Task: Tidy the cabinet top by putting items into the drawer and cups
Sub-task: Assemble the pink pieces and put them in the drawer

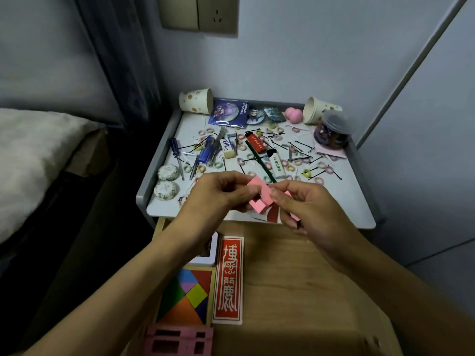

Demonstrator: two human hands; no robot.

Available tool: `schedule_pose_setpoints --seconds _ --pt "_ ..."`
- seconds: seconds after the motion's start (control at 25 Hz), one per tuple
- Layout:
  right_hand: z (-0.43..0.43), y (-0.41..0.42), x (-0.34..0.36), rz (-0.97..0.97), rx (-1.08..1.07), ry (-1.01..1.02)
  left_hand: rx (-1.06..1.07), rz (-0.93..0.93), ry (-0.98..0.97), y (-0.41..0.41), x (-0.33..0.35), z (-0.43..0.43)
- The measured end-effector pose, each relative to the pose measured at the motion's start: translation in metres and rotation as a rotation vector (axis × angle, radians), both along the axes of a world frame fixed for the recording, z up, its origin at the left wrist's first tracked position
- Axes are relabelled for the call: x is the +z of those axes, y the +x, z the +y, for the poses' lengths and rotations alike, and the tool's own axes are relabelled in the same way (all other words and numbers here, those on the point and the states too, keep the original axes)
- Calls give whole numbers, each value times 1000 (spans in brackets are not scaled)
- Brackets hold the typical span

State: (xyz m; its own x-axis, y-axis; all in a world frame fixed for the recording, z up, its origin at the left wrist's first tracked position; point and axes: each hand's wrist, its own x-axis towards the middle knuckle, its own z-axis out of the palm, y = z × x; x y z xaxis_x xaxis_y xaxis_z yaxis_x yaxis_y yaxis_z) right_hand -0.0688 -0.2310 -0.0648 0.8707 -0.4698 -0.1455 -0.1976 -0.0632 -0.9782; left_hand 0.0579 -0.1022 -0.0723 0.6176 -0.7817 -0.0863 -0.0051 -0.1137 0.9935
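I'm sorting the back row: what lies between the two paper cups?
In the head view, between the left cup and right cup lie a purple packet, two badges and a pink sponge.

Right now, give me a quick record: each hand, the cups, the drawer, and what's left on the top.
left hand: pinches pink block
right hand: pinches the same block from the other side
block position: held in the air over the front edge of the top
left cup: on its side, back left corner
right cup: on its side, back right
drawer: open; holds tangram and red box
left on top: red lighter, screwdriver, jar, many hair ties and pins
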Motion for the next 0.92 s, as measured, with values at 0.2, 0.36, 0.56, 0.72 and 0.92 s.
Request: schedule_pose_setpoints --seconds 0.2,0.36,0.56,0.72,0.92 --pt "-1 -1 1 -40 -36 -92 19 50 -26 1 -3 -2" --pt "2 -3 -7 -65 -69 -323 64 93 -44 -3 -4 -3" --pt "8 -6 -8 -99 -129 -470 78 214 -96 -7 -2 -2" --pt "6 -5 -10 -98 -154 -490 79 358 -95 -7 2 0" --pt "2 -4 -15 -127 -141 -269 87 396 -69 -9 1 0"
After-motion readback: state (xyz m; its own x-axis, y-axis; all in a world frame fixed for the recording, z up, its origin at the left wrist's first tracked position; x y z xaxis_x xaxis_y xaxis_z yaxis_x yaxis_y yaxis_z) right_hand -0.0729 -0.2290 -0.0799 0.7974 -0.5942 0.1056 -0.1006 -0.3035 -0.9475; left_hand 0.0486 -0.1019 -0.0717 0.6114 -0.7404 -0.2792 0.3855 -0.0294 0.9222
